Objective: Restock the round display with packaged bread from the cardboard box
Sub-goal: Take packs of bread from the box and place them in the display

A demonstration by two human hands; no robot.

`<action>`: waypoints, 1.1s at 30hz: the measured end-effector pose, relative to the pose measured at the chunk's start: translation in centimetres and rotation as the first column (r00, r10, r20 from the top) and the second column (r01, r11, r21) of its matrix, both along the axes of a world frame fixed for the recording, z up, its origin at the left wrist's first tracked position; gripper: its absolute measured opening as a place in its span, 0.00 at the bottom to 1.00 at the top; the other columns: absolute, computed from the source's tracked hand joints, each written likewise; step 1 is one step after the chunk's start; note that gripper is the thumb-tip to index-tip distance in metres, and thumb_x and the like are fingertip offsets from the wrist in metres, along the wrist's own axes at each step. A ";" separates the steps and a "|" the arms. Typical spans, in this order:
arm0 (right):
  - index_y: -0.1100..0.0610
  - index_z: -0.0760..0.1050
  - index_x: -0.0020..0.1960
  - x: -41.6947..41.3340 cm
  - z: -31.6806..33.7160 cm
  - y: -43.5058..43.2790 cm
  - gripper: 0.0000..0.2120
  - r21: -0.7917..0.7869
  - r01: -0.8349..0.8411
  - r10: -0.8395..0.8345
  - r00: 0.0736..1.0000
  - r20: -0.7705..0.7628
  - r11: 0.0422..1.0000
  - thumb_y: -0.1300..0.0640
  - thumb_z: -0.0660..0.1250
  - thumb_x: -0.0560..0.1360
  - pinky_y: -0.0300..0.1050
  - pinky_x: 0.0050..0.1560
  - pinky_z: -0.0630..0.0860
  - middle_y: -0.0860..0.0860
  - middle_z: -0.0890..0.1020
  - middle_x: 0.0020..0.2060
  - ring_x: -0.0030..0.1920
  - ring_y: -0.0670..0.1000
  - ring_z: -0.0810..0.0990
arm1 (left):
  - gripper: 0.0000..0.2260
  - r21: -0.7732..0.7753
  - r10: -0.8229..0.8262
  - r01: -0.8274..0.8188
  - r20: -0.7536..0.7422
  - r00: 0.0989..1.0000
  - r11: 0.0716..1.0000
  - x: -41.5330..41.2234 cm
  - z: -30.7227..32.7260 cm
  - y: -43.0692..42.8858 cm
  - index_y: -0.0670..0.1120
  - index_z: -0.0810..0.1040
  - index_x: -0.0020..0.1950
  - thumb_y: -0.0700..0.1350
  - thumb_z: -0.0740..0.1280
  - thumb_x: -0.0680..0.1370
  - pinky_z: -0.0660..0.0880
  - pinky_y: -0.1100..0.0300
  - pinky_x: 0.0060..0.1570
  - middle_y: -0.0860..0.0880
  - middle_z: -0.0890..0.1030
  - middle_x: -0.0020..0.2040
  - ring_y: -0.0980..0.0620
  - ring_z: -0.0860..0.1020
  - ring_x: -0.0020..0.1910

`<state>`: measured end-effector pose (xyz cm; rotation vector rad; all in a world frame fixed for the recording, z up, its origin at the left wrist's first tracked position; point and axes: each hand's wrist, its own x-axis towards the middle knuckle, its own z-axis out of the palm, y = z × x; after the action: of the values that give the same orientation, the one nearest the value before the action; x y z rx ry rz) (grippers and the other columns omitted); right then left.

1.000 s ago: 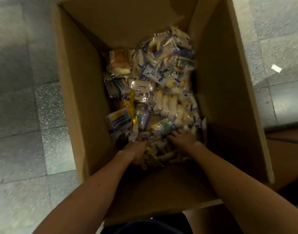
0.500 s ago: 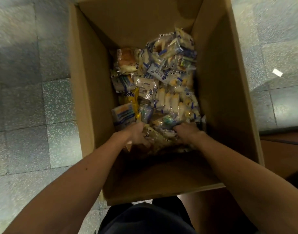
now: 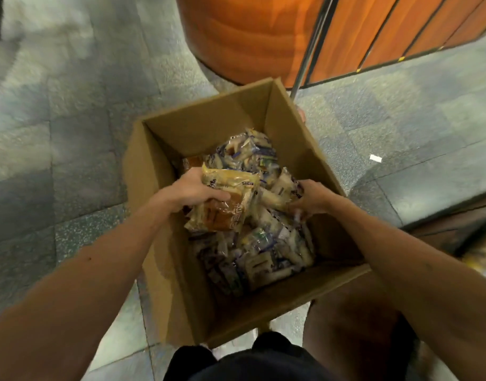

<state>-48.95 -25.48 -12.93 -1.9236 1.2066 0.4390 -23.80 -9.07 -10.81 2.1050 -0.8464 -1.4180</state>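
While both bare forearms reach in from the bottom corners of the head view, we see the left hand (image 3: 192, 192) gripping a bundle of bread packs in yellow and clear film wrappers (image 3: 228, 199), with its thumb across the top and the fingers tucked out of sight beneath. The right hand (image 3: 312, 199) curls round the same bundle from the other side, its fingertips sunk among the clear packs and mostly hidden.

We find the bundle held up inside the opening of the open brown cardboard box (image 3: 209, 116), above the loose heap of clear-wrapped bread packs (image 3: 261, 251) that covers the box's bottom. Motion blur smears the printing on the heap, so we cannot read any label.

The box stands on the grey speckled stone floor (image 3: 71, 133). The left forearm crosses its left wall, and the right forearm covers part of its near right corner.

Beyond the box's far edge we make out the curved orange wooden base of the round display (image 3: 250, 37), cut off by the top edge of the view. A thin metal pole (image 3: 310, 48) slants down to the box's far right corner, where its foot is hidden.

A small white scrap (image 3: 375, 158) lies on the floor well to the right of the box. At the right edge, a blurred yellowish shape (image 3: 478, 257) is too smeared for us to identify.
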 end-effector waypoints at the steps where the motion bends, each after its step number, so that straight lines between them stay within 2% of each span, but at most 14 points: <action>1: 0.55 0.74 0.54 -0.5 1.3 0.7 0.16 0.006 0.061 -0.062 0.998 0.032 0.998 0.58 0.77 0.71 0.48 0.40 0.83 0.54 0.82 0.47 0.45 0.55 0.83 | 0.21 -0.032 -0.015 0.015 0.002 1.000 0.999 0.2 1.4 0.1 0.49 0.82 0.56 0.47 0.82 0.66 0.79 0.59 0.49 0.53 0.85 0.50 0.53 0.82 0.52; 3: 0.55 0.77 0.52 -1.4 3.6 1.8 0.14 -0.001 0.116 -0.116 0.990 0.074 0.993 0.60 0.77 0.70 0.57 0.47 0.84 0.55 0.83 0.43 0.46 0.59 0.84 | 0.17 -0.062 -0.045 0.047 0.036 0.998 0.997 0.2 3.8 0.3 0.49 0.82 0.54 0.45 0.81 0.68 0.78 0.59 0.45 0.52 0.85 0.49 0.52 0.82 0.51; 5: 0.54 0.80 0.50 -2.9 6.4 3.8 0.12 -0.086 0.127 -0.121 0.990 0.071 0.988 0.60 0.77 0.69 0.59 0.54 0.81 0.56 0.85 0.43 0.47 0.61 0.84 | 0.16 -0.070 -0.150 0.156 0.086 0.985 0.985 0.3 5.4 0.5 0.50 0.81 0.53 0.48 0.81 0.68 0.76 0.59 0.43 0.52 0.84 0.47 0.52 0.81 0.48; 6: 0.56 0.80 0.52 -3.6 8.0 5.1 0.12 -0.121 0.132 -0.126 0.990 0.059 0.984 0.60 0.76 0.69 0.59 0.55 0.81 0.58 0.85 0.43 0.48 0.61 0.85 | 0.20 -0.077 -0.206 0.217 0.126 0.970 0.973 0.2 5.9 0.6 0.51 0.81 0.53 0.53 0.82 0.66 0.77 0.58 0.44 0.53 0.84 0.48 0.52 0.81 0.49; 9: 0.62 0.77 0.58 -6.1 12.1 8.5 0.16 -0.213 0.191 -0.177 0.981 0.080 0.958 0.63 0.73 0.72 0.59 0.57 0.78 0.61 0.84 0.50 0.52 0.61 0.83 | 0.48 -0.029 -0.357 0.378 0.265 0.896 0.926 -0.7 8.0 0.3 0.50 0.74 0.67 0.69 0.81 0.52 0.77 0.47 0.59 0.52 0.78 0.63 0.48 0.77 0.60; 11: 0.63 0.77 0.59 -8.2 14.1 10.4 0.16 -0.281 0.203 -0.199 0.979 0.041 0.938 0.62 0.73 0.73 0.57 0.60 0.77 0.60 0.83 0.53 0.54 0.59 0.81 | 0.52 -0.025 -0.451 0.480 0.305 0.839 0.877 -1.6 8.6 -0.6 0.49 0.72 0.69 0.70 0.80 0.49 0.76 0.45 0.61 0.51 0.76 0.66 0.46 0.76 0.62; 15: 0.61 0.76 0.63 -14.0 17.6 14.3 0.20 -0.363 0.262 -0.289 0.957 -0.020 0.894 0.59 0.73 0.72 0.45 0.57 0.73 0.55 0.81 0.55 0.56 0.55 0.79 | 0.43 -0.029 -0.602 0.658 0.374 0.705 0.752 -7.4 13.4 -0.8 0.44 0.71 0.69 0.59 0.82 0.60 0.76 0.43 0.61 0.45 0.77 0.62 0.43 0.76 0.60; 18: 0.59 0.77 0.59 -18.9 20.0 17.6 0.17 -0.431 0.316 -0.364 0.931 -0.032 0.845 0.59 0.74 0.72 0.39 0.47 0.70 0.53 0.81 0.48 0.51 0.53 0.80 | 0.34 -0.047 -0.702 0.782 0.410 0.583 0.622 -13.0 15.5 -1.2 0.41 0.72 0.63 0.55 0.81 0.65 0.77 0.45 0.59 0.43 0.78 0.59 0.42 0.78 0.56; 20: 0.59 0.76 0.56 -22.7 21.1 20.2 0.14 -0.475 0.378 -0.435 0.901 -0.011 0.795 0.60 0.74 0.72 0.39 0.41 0.70 0.54 0.81 0.46 0.47 0.53 0.79 | 0.27 -0.032 -0.745 0.845 0.454 0.488 0.534 -17.2 17.1 -1.0 0.41 0.74 0.57 0.53 0.80 0.67 0.77 0.50 0.53 0.44 0.81 0.54 0.45 0.79 0.50; 22: 0.61 0.76 0.59 -26.7 22.0 23.2 0.16 -0.495 0.448 -0.510 0.860 0.013 0.744 0.60 0.73 0.73 0.41 0.44 0.71 0.55 0.81 0.49 0.49 0.55 0.80 | 0.25 -0.038 -0.772 0.891 0.484 0.412 0.452 -21.7 18.3 -0.7 0.42 0.76 0.55 0.54 0.80 0.67 0.76 0.53 0.47 0.45 0.82 0.52 0.49 0.79 0.46; 26: 0.63 0.75 0.56 -35.0 22.5 31.1 0.14 -0.415 0.708 -0.714 0.678 0.174 0.571 0.61 0.73 0.74 0.51 0.47 0.79 0.54 0.80 0.46 0.46 0.56 0.81 | 0.28 -0.141 -0.810 0.919 0.437 0.391 0.367 -31.2 20.2 1.4 0.49 0.70 0.55 0.56 0.81 0.65 0.77 0.54 0.48 0.49 0.77 0.51 0.51 0.76 0.48; 29: 0.64 0.76 0.51 -40.5 21.8 38.4 0.07 -0.060 0.928 -0.822 0.355 0.446 0.368 0.68 0.71 0.74 0.54 0.44 0.83 0.60 0.82 0.44 0.44 0.61 0.83 | 0.27 -0.206 -0.863 0.930 0.353 0.362 0.305 -38.2 21.3 4.7 0.50 0.73 0.51 0.58 0.82 0.62 0.78 0.56 0.42 0.50 0.79 0.49 0.52 0.78 0.47; 31: 0.61 0.75 0.51 -43.4 20.8 42.9 0.09 0.131 0.962 -0.851 0.142 0.506 0.239 0.65 0.73 0.74 0.52 0.45 0.81 0.58 0.81 0.40 0.42 0.56 0.80 | 0.21 -0.291 -0.922 0.915 0.184 0.342 0.281 -42.2 20.7 7.2 0.49 0.77 0.54 0.50 0.81 0.66 0.80 0.54 0.51 0.51 0.83 0.50 0.49 0.81 0.52; 33: 0.60 0.76 0.50 -45.7 19.3 47.1 0.08 0.274 0.952 -0.873 -0.016 0.487 0.136 0.64 0.73 0.74 0.52 0.46 0.80 0.54 0.80 0.36 0.37 0.51 0.79 | 0.22 -0.307 -0.956 0.907 -0.044 0.289 0.289 -45.4 19.6 9.4 0.49 0.79 0.59 0.45 0.81 0.68 0.77 0.47 0.61 0.50 0.85 0.53 0.47 0.82 0.57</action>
<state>-94.64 21.57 6.33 -0.7244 1.7798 -0.9551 -69.23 0.29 8.80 1.0859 -2.2779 -1.8680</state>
